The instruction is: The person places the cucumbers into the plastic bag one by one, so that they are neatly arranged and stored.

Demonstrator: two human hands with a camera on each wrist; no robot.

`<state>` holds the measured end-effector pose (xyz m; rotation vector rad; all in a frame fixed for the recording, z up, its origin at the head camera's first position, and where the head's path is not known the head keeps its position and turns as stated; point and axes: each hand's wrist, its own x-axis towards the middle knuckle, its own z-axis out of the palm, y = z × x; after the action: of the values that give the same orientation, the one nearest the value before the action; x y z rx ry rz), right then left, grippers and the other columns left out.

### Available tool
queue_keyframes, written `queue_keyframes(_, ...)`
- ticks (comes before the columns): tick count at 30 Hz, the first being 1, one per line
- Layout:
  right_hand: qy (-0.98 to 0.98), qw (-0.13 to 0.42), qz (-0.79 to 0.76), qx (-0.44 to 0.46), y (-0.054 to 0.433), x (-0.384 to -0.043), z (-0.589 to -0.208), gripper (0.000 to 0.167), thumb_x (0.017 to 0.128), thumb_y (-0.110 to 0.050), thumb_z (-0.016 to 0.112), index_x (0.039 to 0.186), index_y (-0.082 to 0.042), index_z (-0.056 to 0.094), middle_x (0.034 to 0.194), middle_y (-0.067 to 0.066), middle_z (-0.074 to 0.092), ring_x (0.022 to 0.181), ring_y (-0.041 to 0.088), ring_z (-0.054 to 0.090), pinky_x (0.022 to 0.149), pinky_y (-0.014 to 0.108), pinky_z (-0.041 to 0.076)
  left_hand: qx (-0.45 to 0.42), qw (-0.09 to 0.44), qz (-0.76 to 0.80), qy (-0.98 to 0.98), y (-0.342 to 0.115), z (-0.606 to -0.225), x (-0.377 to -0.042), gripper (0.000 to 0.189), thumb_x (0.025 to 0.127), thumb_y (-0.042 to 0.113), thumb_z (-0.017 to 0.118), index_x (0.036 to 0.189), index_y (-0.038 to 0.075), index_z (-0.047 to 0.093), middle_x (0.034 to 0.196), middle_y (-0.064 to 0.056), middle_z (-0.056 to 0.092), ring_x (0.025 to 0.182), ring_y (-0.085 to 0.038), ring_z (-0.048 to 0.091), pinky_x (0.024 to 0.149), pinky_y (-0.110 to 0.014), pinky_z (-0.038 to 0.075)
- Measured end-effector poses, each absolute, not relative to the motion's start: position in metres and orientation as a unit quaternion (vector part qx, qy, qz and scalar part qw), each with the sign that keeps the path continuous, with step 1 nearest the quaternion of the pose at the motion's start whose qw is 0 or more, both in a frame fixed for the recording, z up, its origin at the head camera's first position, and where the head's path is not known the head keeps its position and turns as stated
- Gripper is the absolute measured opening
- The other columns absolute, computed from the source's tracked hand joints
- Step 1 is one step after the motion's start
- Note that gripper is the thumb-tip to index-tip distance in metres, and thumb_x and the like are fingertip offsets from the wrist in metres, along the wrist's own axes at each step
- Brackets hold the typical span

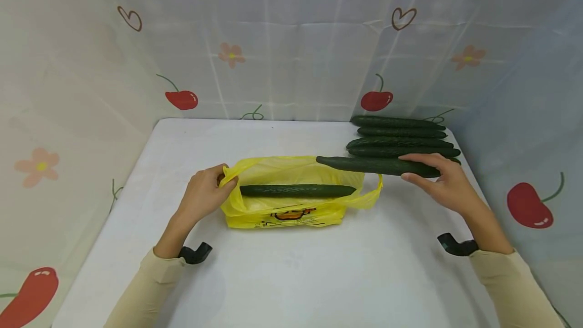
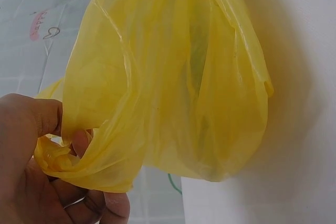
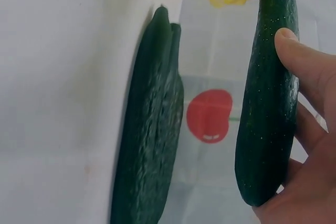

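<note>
A yellow plastic bag (image 1: pixel 287 216) lies on the table with its mouth spread, and one cucumber (image 1: pixel 298 191) is inside it. My left hand (image 1: pixel 205 191) grips the bag's left handle; the left wrist view shows the thumb and fingers around the bunched plastic (image 2: pixel 105 166). My right hand (image 1: pixel 439 178) holds another cucumber (image 1: pixel 364 164) near its right end, raised above the table. That cucumber's left tip reaches over the bag's right back edge. In the right wrist view the held cucumber (image 3: pixel 268 98) stands apart from the ones lying on the table.
Several cucumbers (image 1: pixel 396 132) lie side by side at the table's back right corner. The white table (image 1: pixel 291 277) meets a printed curtain (image 1: pixel 300 65) at the back, and curtains hang on both sides too. A black band (image 1: pixel 196 253) is on each wrist.
</note>
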<state>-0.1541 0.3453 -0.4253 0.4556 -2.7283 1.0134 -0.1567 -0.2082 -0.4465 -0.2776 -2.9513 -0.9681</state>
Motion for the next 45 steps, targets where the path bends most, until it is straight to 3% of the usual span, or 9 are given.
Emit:
queue_keyframes(6, -0.926, 0.09, 0.324, 0.172, 0.324, -0.157, -0.421, 0.048, 0.088, -0.014, 0.09, 0.132, -0.027, 0.077, 0.129, 0.004, 0.077, 0.114, -0.009, 0.049, 0.095, 0.034, 0.044, -0.086, 0.009, -0.314, -0.945, -0.207, -0.446, -0.157, 0.025, 0.103, 0.029, 0.068, 0.086, 0.013, 0.061, 0.062, 0.003, 0.035, 0.052, -0.015, 0.034, 0.054, -0.027, 0.026)
queue_keyframes(10, -0.927, 0.087, 0.313, 0.188, 0.311, -0.159, -0.42, 0.048, 0.087, -0.013, 0.09, 0.132, -0.024, 0.077, 0.128, 0.006, 0.078, 0.116, 0.007, 0.055, 0.098, 0.049, 0.046, -0.081, 0.004, -0.316, -0.945, -0.206, -0.446, -0.158, 0.022, 0.104, 0.029, 0.067, 0.09, 0.012, 0.063, 0.063, 0.002, 0.038, 0.053, -0.016, 0.037, 0.054, -0.027, 0.028)
queue_keyframes(14, -0.927, 0.093, 0.301, 0.203, 0.295, -0.162, -0.417, 0.047, 0.087, -0.016, 0.09, 0.132, -0.021, 0.077, 0.127, 0.009, 0.078, 0.115, 0.022, 0.059, 0.1, 0.054, 0.042, -0.078, 0.002, -0.319, -0.944, -0.206, -0.446, -0.158, 0.022, 0.104, 0.029, 0.066, 0.092, 0.01, 0.065, 0.064, 0.0, 0.041, 0.053, -0.017, 0.041, 0.053, -0.027, 0.031)
queue_keyframes(19, -0.928, 0.098, 0.288, 0.218, 0.271, -0.165, -0.415, 0.045, 0.088, -0.019, 0.09, 0.131, -0.022, 0.078, 0.128, 0.008, 0.079, 0.114, 0.026, 0.06, 0.104, 0.057, 0.039, -0.074, 0.003, -0.321, -0.944, -0.207, -0.447, -0.158, 0.024, 0.104, 0.03, 0.065, 0.091, 0.01, 0.063, 0.065, 0.0, 0.042, 0.054, -0.018, 0.042, 0.054, -0.027, 0.031)
queue_keyframes(33, -0.921, 0.128, 0.263, 0.257, 0.203, -0.168, -0.432, 0.042, 0.087, -0.025, 0.091, 0.127, -0.02, 0.079, 0.121, 0.004, 0.082, 0.107, 0.028, 0.068, 0.103, 0.055, 0.044, -0.071, 0.0, -0.329, -0.942, -0.207, -0.449, -0.16, 0.024, 0.105, 0.03, 0.065, 0.093, 0.01, 0.064, 0.066, -0.001, 0.044, 0.056, -0.018, 0.043, 0.055, -0.028, 0.033)
queue_keyframes(45, -0.927, 0.113, 0.266, 0.239, 0.167, -0.175, -0.442, 0.042, 0.089, -0.031, 0.089, 0.129, -0.022, 0.079, 0.125, 0.001, 0.081, 0.108, 0.028, 0.069, 0.094, 0.047, 0.044, -0.071, 0.001, -0.331, -0.941, -0.206, -0.451, -0.162, 0.024, 0.105, 0.031, 0.065, 0.096, 0.01, 0.065, 0.068, -0.002, 0.047, 0.059, -0.019, 0.045, 0.056, -0.029, 0.035)
